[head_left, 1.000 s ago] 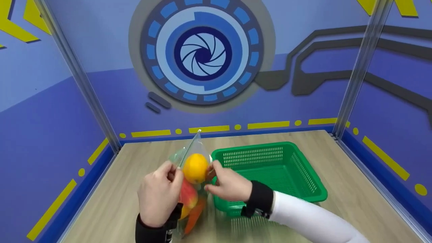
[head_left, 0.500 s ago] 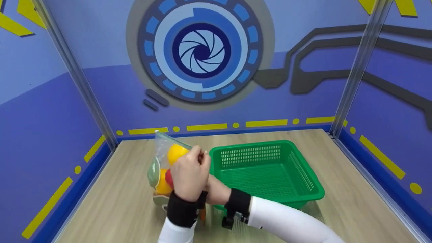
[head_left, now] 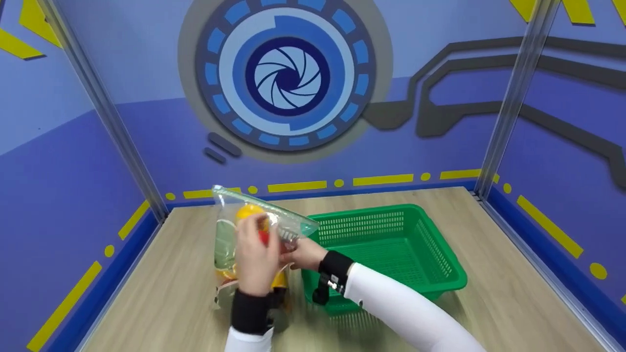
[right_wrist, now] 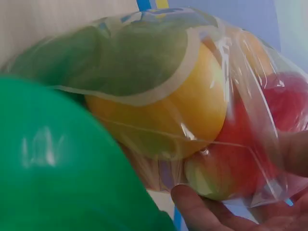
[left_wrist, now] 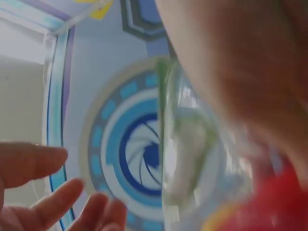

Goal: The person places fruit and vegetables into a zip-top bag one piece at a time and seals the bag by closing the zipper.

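Observation:
A clear zip bag (head_left: 226, 242) filled with toy-like fruit stands tilted over the table, its zip edge slanting down to the right. Inside it a yellow-orange fruit (right_wrist: 204, 108) and a red-and-green fruit (right_wrist: 231, 159) show through the plastic in the right wrist view. My right hand (head_left: 307, 253) grips the bag's right side, thumb on one face and fingers on the other. In front of the bag is my left hand (head_left: 255, 256); its fingers (left_wrist: 33, 161) are spread apart in the left wrist view, with nothing between them. It hides part of the fruit.
A green plastic basket (head_left: 364, 211) with slotted walls stands right of the bag, close to my right hand. Under both is a wood-grain table (head_left: 171, 274). Blue printed panels (head_left: 161, 146) and metal corner posts (head_left: 506, 98) enclose the back and sides.
The bag has turned and shifted left, its zip edge now slanting down rightward. My left hand crossed right along the zip, then came back left with its fingers loosened. My right hand stays at the bag.

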A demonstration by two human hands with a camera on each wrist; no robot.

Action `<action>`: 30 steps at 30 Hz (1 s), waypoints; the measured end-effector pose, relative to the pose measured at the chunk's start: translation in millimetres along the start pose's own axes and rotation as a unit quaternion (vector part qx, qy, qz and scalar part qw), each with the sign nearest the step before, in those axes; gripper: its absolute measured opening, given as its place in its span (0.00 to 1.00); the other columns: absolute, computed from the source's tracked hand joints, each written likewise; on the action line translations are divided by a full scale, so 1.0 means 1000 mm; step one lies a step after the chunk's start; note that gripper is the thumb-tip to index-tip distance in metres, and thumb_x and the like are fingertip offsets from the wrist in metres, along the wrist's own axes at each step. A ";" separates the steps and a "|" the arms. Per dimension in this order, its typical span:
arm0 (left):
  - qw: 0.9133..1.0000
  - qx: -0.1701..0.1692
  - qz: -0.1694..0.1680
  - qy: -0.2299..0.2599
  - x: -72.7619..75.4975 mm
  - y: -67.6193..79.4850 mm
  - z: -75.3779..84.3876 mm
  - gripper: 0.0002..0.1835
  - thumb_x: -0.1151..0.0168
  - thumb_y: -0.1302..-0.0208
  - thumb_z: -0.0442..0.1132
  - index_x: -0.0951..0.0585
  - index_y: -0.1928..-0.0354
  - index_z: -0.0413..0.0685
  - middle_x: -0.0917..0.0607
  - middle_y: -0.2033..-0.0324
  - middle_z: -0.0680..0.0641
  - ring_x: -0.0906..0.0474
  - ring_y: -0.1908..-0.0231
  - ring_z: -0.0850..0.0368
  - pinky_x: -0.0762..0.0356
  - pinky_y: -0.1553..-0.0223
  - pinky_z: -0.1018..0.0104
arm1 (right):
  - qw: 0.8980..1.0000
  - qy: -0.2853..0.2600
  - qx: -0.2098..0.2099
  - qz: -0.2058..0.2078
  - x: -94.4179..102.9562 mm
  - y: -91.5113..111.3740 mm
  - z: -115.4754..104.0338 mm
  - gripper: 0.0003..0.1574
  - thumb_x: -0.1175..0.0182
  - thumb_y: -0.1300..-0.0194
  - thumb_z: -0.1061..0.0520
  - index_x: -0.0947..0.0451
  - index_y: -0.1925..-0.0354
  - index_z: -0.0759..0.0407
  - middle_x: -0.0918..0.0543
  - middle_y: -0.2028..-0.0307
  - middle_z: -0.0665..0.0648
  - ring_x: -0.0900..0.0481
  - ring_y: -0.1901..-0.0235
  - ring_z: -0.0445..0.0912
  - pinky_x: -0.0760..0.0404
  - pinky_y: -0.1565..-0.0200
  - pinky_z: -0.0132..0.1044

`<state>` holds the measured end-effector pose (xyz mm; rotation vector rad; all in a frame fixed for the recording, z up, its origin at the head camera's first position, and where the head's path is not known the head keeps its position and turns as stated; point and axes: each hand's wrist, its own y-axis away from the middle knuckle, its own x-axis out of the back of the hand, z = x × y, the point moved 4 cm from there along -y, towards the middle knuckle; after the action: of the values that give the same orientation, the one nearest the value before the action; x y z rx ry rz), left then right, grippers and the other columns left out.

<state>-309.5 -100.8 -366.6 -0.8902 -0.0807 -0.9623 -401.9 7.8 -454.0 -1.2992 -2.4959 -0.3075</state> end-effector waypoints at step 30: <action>0.908 0.197 -0.303 -0.213 -0.068 -0.008 -0.115 0.26 0.52 0.21 0.48 0.32 0.24 0.62 0.73 0.20 0.35 0.61 0.22 0.23 0.59 0.34 0.14 | 0.992 -0.063 -0.030 0.105 -0.005 -0.027 0.000 0.48 0.40 0.39 0.67 0.45 0.24 0.73 0.37 0.25 0.72 0.34 0.27 0.61 0.36 0.25 0.55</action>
<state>-391.4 -136.2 -465.9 -0.6866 -0.9432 -1.2472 -421.4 -11.0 -457.5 -1.6365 -2.4394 -0.2594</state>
